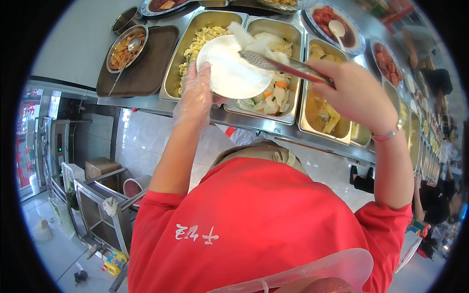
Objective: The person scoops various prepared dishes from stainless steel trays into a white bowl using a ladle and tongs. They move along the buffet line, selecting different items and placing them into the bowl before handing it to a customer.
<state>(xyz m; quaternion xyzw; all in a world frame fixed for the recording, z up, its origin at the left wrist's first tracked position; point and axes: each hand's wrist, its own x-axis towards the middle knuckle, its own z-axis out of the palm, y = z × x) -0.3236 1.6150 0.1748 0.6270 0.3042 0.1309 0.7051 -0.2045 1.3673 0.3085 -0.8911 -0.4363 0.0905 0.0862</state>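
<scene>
My left hand (196, 91), in a clear plastic glove, grips the rim of a white plate (231, 69). The plate is tilted above two steel food pans. My bare right hand (351, 91), with a band at its wrist, holds metal tongs with a red handle (289, 69); their head reaches over the plate's right side. A blurred, whitish translucent thing (253, 40) is beside the tongs' head, and I cannot tell what it is. Below the plate, one steel pan (298, 91) holds white slices with orange pieces (278, 97). Scrambled egg (209, 34) fills the pan to its left.
A brown tray (157, 55) with a bowl of food (126, 51) and a spoon lies left. Right of my pans is a pan of yellowish food in liquid (326, 113). Plates of red food (329, 22) line the back. People (436, 197) stand along the counter at right.
</scene>
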